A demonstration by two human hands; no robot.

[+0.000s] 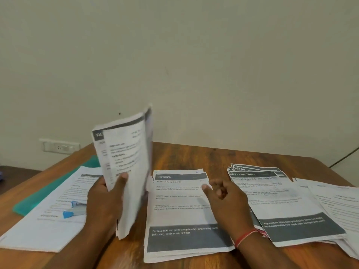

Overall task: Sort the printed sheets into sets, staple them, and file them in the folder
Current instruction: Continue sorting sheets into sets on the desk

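My left hand (105, 199) grips a bundle of printed sheets (126, 158) and holds it upright above the table, thumb on the front page. My right hand (225, 197) hovers over the "KITCHEN" stack (182, 216) at the centre, fingers loosely spread and holding nothing. A "DRESSING TABLE" stack (287, 206) lies to the right. More sheets (340, 202) fan out at the far right. On the left, a pile of sheets (44, 220) rests partly on a green folder (44, 193), with a blue and grey stapler (75, 209) lying on that pile.
The wooden table (186, 158) runs back to a plain wall. A white wall socket (60, 146) sits at the left behind the table. A dark cable (343, 157) hangs at the far right. A red thread band circles my right wrist.
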